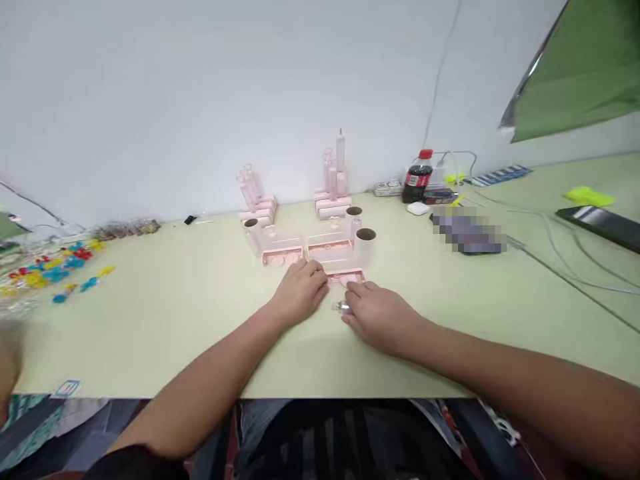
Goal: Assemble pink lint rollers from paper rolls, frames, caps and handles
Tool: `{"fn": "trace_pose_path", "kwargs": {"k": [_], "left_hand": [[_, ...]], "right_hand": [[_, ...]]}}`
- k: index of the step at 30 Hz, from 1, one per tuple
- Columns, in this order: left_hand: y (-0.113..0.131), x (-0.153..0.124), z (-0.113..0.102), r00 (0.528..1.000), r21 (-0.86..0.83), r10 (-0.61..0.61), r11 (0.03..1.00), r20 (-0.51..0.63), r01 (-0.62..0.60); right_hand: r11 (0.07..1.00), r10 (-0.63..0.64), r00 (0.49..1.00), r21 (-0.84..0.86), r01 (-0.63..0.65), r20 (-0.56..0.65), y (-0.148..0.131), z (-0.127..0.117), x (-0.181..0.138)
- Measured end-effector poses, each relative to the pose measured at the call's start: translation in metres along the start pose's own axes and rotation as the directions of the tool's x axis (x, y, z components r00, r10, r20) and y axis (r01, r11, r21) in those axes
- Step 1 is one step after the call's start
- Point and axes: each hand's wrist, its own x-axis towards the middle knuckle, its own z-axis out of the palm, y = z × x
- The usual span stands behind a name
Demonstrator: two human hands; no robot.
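Several pale pink plastic casings (pixel 283 257) with round upright tubes lie mid-table, their open trays showing small round shapes. My left hand (pixel 299 291) has its fingers curled together at the left corner of the nearest pink casing (pixel 367 253); the fingertips are partly hidden. Just right of it, my right hand (pixel 380 317) is closed, thumb and fingers around a small shiny silvery piece (pixel 342 307) that sticks out to the left. Its upper fingers lie along the casing's near edge. Too little of the silvery piece shows to tell its kind.
Two more pink assemblies (pixel 334 200) stand by the wall. A cola bottle (pixel 418 177), a blurred-out dark object (pixel 467 233) and cables (pixel 560 247) are at right. Colourful small pieces (pixel 55 270) and clear bags lie left, near part of another person's arm (pixel 7 367).
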Motion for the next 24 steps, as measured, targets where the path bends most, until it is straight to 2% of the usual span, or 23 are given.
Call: {"fn": "trace_pose_path", "kwargs": {"k": [6,16,20,24], "left_hand": [[-0.004,0.0,0.0,0.999,-0.029,-0.046,0.999,-0.018,0.046],[-0.006,-0.003,-0.006,0.994,-0.19,-0.051,0.981,-0.097,0.032],[-0.001,-0.006,-0.015,0.988,-0.313,-0.034,0.95,-0.154,-0.016],[0.011,-0.009,-0.02,0.996,-0.398,0.051,0.914,-0.067,-0.074]], "right_hand": [[1.0,-0.001,1.0,0.023,0.001,-0.015,0.002,-0.001,-0.002],[0.999,-0.016,0.997,0.046,0.02,-0.076,0.001,-0.006,-0.004],[0.992,-0.04,0.987,0.114,0.058,-0.156,0.0,-0.007,-0.006],[0.974,-0.084,0.95,0.177,0.142,-0.3,0.001,-0.005,-0.006]]}}
